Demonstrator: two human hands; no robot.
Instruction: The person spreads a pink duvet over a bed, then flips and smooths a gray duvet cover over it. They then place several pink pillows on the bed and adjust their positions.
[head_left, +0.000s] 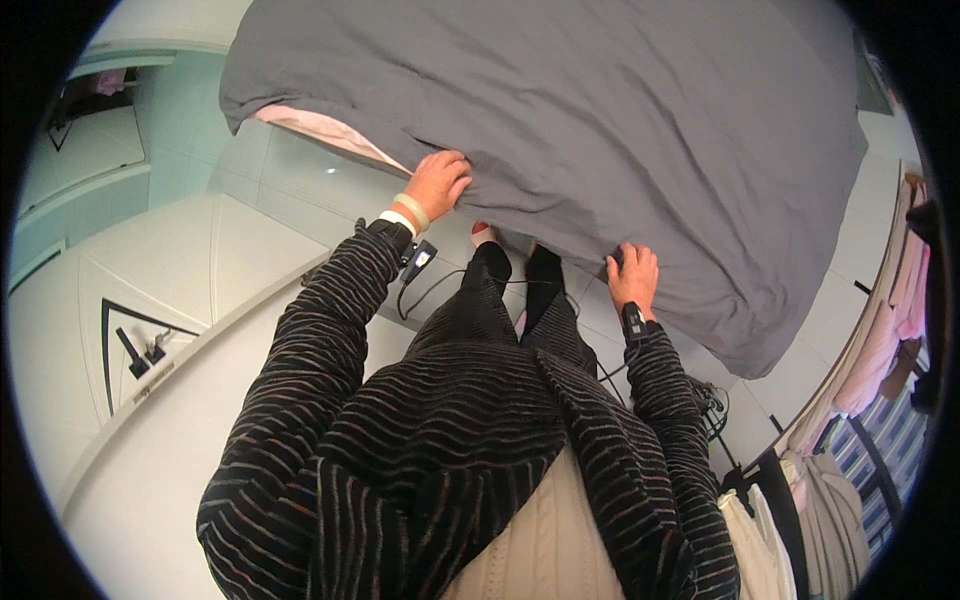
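Note:
A large gray bedspread or quilt cover lies creased over a bed and hangs over its near edge. My left hand, with a pale bangle at the wrist, grips the hem left of centre, its fingers curled over the cloth. Beside it, a strip of pink fabric shows under the gray cloth. Further right, my right hand holds the same near edge, thumb tucked at the hem. What lies inside the fingers is hidden. Black devices with a cable are strapped at both wrists.
On the left stands a white door with a black handle, and beyond it a doorway with a mirror or glass. Hanging clothes line the right side. A thin cable crosses before my legs over the tiled floor.

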